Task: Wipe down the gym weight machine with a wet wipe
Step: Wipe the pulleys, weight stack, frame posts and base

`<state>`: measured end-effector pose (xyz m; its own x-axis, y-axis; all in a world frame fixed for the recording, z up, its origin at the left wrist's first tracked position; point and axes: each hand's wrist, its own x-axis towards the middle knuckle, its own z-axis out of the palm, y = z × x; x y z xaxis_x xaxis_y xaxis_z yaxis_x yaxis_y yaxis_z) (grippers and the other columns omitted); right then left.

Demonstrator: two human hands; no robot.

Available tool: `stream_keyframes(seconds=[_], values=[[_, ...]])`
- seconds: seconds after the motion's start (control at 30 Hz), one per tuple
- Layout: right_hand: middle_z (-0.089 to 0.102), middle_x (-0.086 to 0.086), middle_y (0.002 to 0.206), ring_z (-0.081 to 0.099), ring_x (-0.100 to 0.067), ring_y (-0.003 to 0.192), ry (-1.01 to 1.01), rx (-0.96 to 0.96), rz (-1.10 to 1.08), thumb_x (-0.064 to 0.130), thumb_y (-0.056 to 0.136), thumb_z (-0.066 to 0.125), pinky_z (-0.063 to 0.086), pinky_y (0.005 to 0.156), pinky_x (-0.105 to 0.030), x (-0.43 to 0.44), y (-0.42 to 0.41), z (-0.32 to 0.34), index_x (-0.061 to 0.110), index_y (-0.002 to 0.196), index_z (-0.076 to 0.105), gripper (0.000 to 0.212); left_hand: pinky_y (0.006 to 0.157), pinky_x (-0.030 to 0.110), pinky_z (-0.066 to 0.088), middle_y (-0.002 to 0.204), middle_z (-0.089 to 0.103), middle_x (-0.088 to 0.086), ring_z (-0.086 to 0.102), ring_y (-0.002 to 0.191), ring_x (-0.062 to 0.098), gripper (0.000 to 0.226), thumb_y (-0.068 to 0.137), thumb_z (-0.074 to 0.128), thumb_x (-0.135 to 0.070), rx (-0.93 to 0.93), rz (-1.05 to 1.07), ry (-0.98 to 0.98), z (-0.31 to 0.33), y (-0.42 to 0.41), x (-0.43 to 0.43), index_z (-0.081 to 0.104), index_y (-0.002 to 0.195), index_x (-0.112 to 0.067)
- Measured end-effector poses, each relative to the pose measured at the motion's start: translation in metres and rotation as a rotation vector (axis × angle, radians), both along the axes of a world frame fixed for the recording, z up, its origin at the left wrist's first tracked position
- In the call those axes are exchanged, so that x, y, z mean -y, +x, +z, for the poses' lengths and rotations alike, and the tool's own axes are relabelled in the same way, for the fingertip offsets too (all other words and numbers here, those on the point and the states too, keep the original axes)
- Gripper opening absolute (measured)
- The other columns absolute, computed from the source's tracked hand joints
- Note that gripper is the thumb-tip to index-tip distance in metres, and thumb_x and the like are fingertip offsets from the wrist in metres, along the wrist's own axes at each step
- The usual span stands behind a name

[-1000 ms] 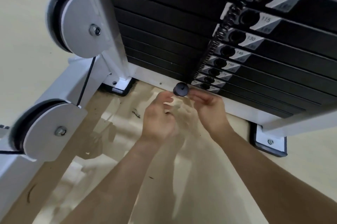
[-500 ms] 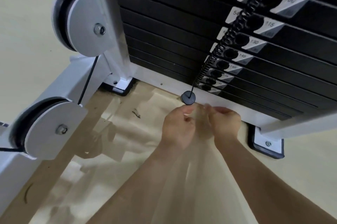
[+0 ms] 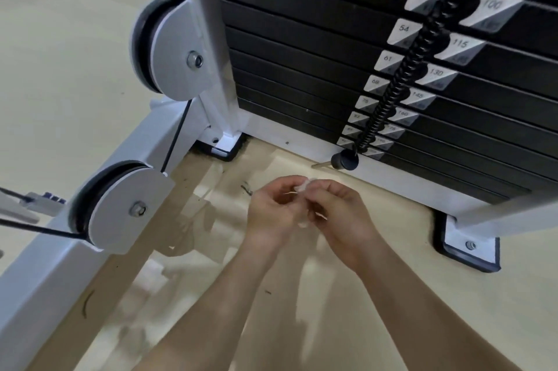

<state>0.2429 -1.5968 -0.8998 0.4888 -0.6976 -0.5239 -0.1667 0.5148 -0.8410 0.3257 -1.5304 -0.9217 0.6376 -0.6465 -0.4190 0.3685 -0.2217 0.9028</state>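
The weight machine fills the top of the view: a black stack of weight plates (image 3: 317, 47) with numbered labels inside a white frame (image 3: 211, 38). A black coiled cord (image 3: 404, 74) hangs down the stack to a black selector pin knob (image 3: 345, 160) at its foot. My left hand (image 3: 271, 213) and my right hand (image 3: 341, 216) are close together above the floor, just below the knob. Both pinch a small crumpled white wet wipe (image 3: 303, 186) between their fingertips; most of it is hidden by the fingers.
Two white pulley wheels (image 3: 172, 47) (image 3: 120, 207) with black cable sit on the frame's left arm. A white base rail (image 3: 296, 141) runs under the stack. A black-edged foot plate (image 3: 468, 244) is bolted at the right. The beige floor (image 3: 60, 68) has scuff marks.
The view has shifted, so the machine sits further right and lower in frame. My hands stay together, working the wipe, now with a bit of it showing at the fingertips.
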Motion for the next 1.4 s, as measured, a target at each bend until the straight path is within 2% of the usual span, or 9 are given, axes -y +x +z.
stream_keyframes(seconds=[0.1,0.33,0.57,0.73,0.83,1.0,1.13,1.3,1.4], values=[[0.065,-0.006,0.084,0.057,-0.016,0.075,0.001,-0.012,0.098,0.003,0.090,0.061,0.045,0.066,-0.025,0.002,0.009,0.006,0.007,0.101,0.069,0.014,0.071,0.029,0.056,0.076,0.072,0.002,0.067,0.068,0.011,0.012,0.084,0.073,0.000,0.111,0.199,0.039,0.002,0.041,-0.007,0.072,0.085,-0.012],[0.062,-0.007,0.078,0.056,-0.013,0.067,-0.007,-0.077,0.085,-0.002,0.090,0.054,0.043,0.063,-0.025,0.006,0.000,-0.002,0.005,0.101,0.068,0.020,0.065,0.023,0.045,0.065,0.059,-0.009,0.057,0.063,0.009,0.029,0.080,0.072,-0.003,0.391,0.353,0.114,0.002,0.089,0.061,0.060,0.066,-0.025],[0.059,-0.014,0.078,0.052,-0.021,0.071,0.012,-0.109,0.021,-0.006,0.087,0.051,0.042,0.066,-0.032,0.006,0.007,-0.013,0.004,0.091,0.067,0.019,0.063,0.010,0.047,0.063,0.063,-0.015,0.059,0.063,-0.001,0.035,0.079,0.065,0.004,0.434,-0.017,0.164,-0.021,0.033,0.076,0.063,0.062,-0.026],[0.059,-0.009,0.075,0.054,-0.018,0.071,0.019,-0.074,-0.028,-0.006,0.089,0.050,0.043,0.066,-0.029,0.011,0.005,-0.009,0.007,0.090,0.068,0.022,0.067,0.009,0.048,0.063,0.059,-0.017,0.058,0.062,0.000,0.019,0.080,0.070,-0.004,0.455,0.368,0.293,-0.023,0.093,0.064,0.066,0.075,-0.021],[0.059,-0.010,0.074,0.054,-0.019,0.068,0.065,-0.045,-0.075,-0.007,0.089,0.048,0.043,0.063,-0.028,0.013,0.008,-0.009,0.007,0.088,0.066,0.022,0.065,0.006,0.046,0.067,0.060,-0.016,0.059,0.065,0.003,0.019,0.082,0.068,-0.002,0.467,0.094,0.227,-0.020,0.050,0.070,0.068,0.077,-0.020],[0.062,-0.010,0.070,0.057,-0.019,0.067,0.115,-0.063,-0.156,-0.008,0.089,0.046,0.045,0.062,-0.028,0.015,-0.004,-0.012,0.005,0.089,0.065,0.023,0.084,0.023,0.055,0.087,0.073,-0.008,0.069,0.084,0.008,0.011,0.086,0.071,-0.009,0.525,-0.295,0.216,-0.028,0.029,0.079,0.079,0.089,-0.015],[0.062,-0.007,0.068,0.058,-0.023,0.073,0.120,-0.079,-0.226,-0.006,0.090,0.048,0.046,0.063,-0.028,0.022,-0.017,-0.012,0.006,0.091,0.066,0.022,0.087,0.028,0.054,0.088,0.073,-0.004,0.068,0.084,0.010,0.017,0.084,0.070,-0.003,0.637,-0.089,0.261,-0.037,0.041,0.070,0.078,0.086,-0.017],[0.070,-0.002,0.079,0.062,-0.016,0.072,0.115,-0.037,-0.333,-0.004,0.092,0.048,0.046,0.069,-0.026,0.030,-0.021,-0.008,0.012,0.088,0.068,0.026,0.078,0.022,0.056,0.085,0.076,-0.003,0.069,0.078,0.008,0.017,0.083,0.068,-0.005,0.502,-0.375,0.171,-0.026,-0.008,0.087,0.079,0.090,-0.016],[0.072,0.001,0.087,0.067,-0.014,0.079,0.199,0.025,-0.377,0.004,0.093,0.058,0.050,0.072,-0.025,0.034,-0.023,-0.005,0.011,0.098,0.068,0.013,0.074,0.016,0.054,0.080,0.073,-0.005,0.066,0.071,0.000,0.011,0.084,0.072,-0.006,0.396,-0.229,0.094,-0.016,-0.002,0.082,0.076,0.084,-0.017]])
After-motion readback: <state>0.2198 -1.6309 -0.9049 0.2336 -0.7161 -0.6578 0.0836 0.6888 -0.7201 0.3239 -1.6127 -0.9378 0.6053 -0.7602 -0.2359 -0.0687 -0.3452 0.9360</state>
